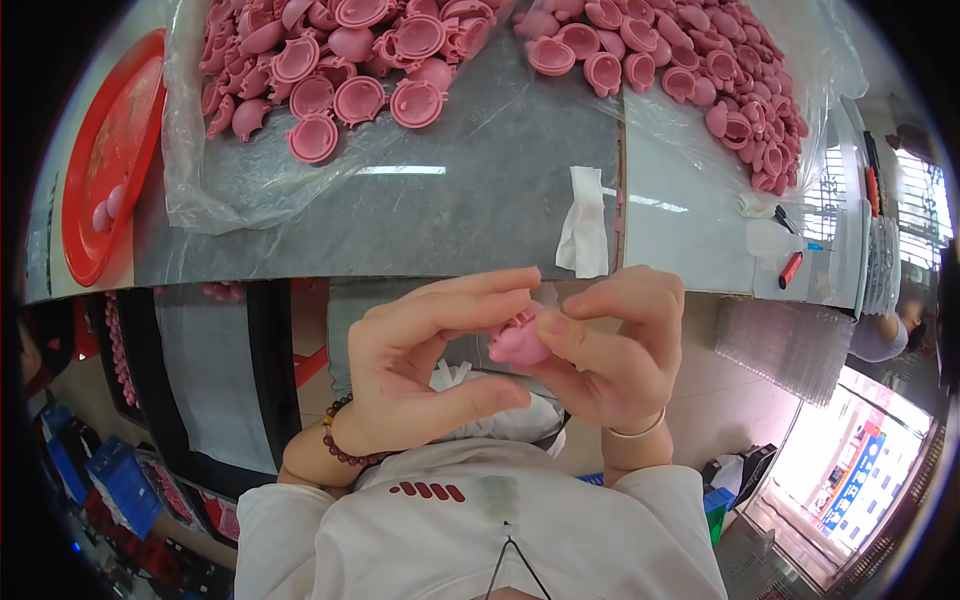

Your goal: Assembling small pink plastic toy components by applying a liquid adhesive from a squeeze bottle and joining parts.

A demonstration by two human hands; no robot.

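A small rounded pink plastic piece with a little raised part on top is pinched between the thumb and fingers of my right hand, in front of my chest near the table's front edge. My left hand is open beside it, fingers stretched over its left side and thumb spread below. Whether the left fingertips touch the piece I cannot tell. On the table lie two heaps of similar pink plastic shells, a left heap and a right heap, many of them hollow cups with rims and small tabs.
Clear plastic sheeting lies under the heaps. A red basin with pink balls stands at the left. A white cloth strip and a red marker lie on the grey table. Black trays stand below, left.
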